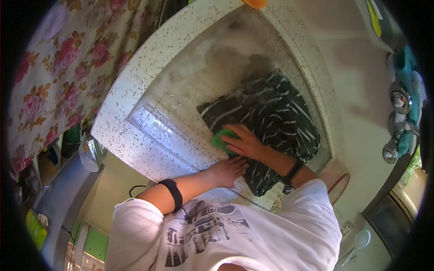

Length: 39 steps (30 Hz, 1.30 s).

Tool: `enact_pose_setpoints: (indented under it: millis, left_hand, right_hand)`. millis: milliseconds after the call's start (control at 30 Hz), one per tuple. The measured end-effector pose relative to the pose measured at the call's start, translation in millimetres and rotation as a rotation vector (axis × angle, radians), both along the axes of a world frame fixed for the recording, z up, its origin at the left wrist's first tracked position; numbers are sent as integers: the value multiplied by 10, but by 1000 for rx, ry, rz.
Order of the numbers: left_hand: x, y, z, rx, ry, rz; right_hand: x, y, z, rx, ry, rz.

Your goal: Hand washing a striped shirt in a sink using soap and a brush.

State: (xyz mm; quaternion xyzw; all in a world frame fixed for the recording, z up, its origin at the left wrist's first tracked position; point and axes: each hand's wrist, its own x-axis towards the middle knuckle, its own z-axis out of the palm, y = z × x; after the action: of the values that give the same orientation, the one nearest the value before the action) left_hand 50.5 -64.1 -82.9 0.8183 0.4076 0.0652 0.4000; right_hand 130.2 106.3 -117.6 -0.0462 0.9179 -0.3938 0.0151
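A wet dark striped cloth [281,111] lies bunched in a speckled stone wash basin [115,91], its near part draped over the sloped front. My right hand [244,142] is closed around a green object [224,139], perhaps a scrubbing brush, and presses it on the cloth's left edge. Just below it, my left hand [229,172] rests on the basin's front slope, fingertips at the cloth's edge; whether it pinches the fabric is unclear. Cloudy water [203,64] stands in the far part of the basin.
A floral curtain [67,64] hangs at the left. Metal taps [400,101] and a teal cloth [403,142] are on the right wall. An orange object [255,3] sits on the far rim. A round-rimmed container [337,183] stands by my right elbow.
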Motion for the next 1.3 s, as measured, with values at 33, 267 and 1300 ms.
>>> enact_pose_setpoints:
  millis: [33, 267, 1300]
  left_hand:
    - [30, 19, -15, -7, 1, -5]
    - [107, -49, -166, 39, 4, -24]
    - [273, -208, 84, -81, -79, -63]
  right_hand:
    - [190, -68, -50, -7, 1, -5]
    - [-374, -253, 271, 73, -209, -151]
    - [356, -351, -142, -8, 116, 98]
